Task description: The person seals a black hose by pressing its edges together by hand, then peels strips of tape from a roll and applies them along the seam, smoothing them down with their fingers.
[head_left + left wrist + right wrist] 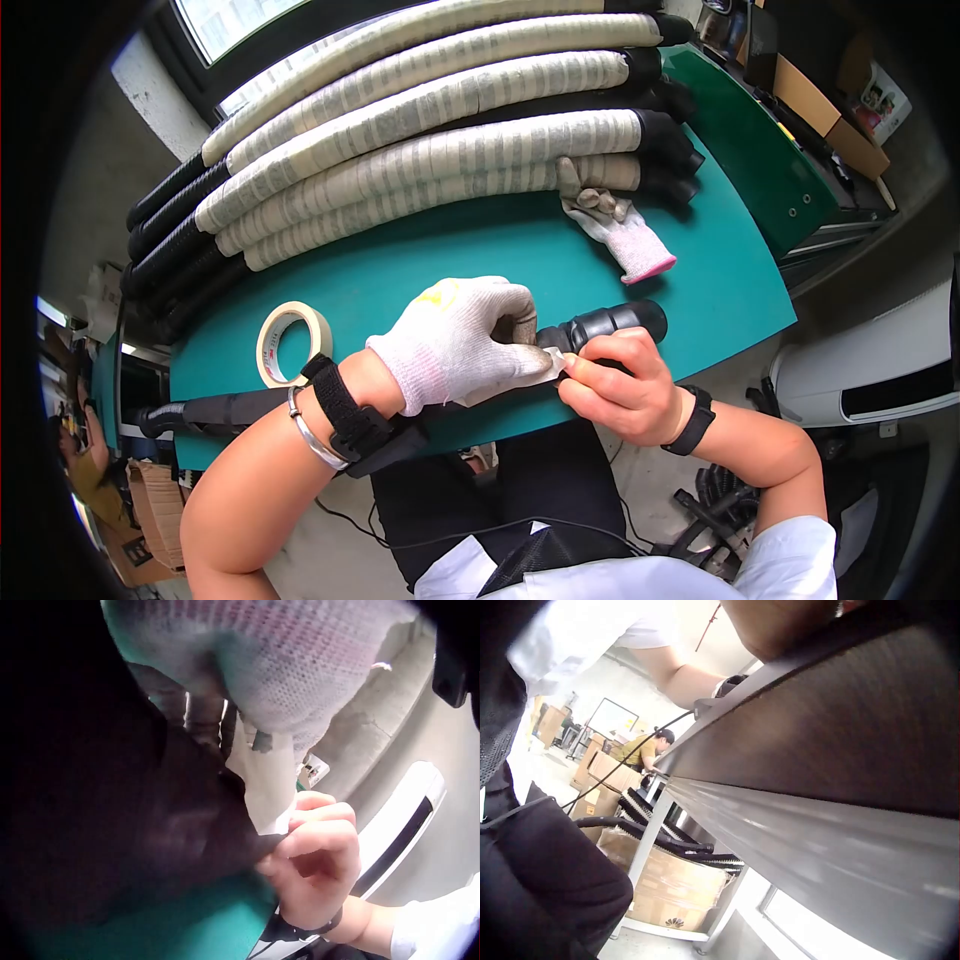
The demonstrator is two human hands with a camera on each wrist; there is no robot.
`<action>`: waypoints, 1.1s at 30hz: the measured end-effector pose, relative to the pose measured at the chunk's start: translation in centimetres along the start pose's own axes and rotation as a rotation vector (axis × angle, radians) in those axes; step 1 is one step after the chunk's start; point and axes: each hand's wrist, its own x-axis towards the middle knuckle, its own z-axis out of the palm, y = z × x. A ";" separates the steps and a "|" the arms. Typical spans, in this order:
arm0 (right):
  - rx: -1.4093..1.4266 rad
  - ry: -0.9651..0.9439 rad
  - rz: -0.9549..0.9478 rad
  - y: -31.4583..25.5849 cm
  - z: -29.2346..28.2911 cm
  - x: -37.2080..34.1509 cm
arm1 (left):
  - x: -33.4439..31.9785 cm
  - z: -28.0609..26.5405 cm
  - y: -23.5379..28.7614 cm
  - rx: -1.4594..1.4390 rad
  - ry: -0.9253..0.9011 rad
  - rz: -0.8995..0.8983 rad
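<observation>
Masking tape strip (pixel 555 360), centre frame: our left hand (pixel 460 335) and right hand (pixel 632 388) pinch it; we judge it flimsy, best edge-held.

"2214" seems printed inside the tape roll (pixel 319 330); a petal-shaped logo (pixel 674 922) marks a cardboard box (pixel 671 889).

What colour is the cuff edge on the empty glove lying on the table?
Pink; the glove's cuff edge shows best in the head view.
</observation>
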 end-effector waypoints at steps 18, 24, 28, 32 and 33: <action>0.123 0.067 0.184 0.0 -0.7 -0.2 | 0.9 -0.4 1.6 -0.183 -0.175 -0.278; 0.261 -0.065 0.512 -1.3 -2.8 2.7 | 0.8 -0.6 2.0 -0.128 -0.181 -0.299; 0.113 -0.071 0.479 -1.1 -1.6 2.9 | 0.7 -0.3 1.4 -0.090 -0.152 -0.252; 0.118 -0.066 0.490 -1.1 -1.4 2.8 | 0.7 -0.3 1.4 -0.067 -0.141 -0.224; 0.127 -0.084 0.496 -1.0 -1.4 2.8 | 0.7 -0.3 1.3 -0.066 -0.138 -0.222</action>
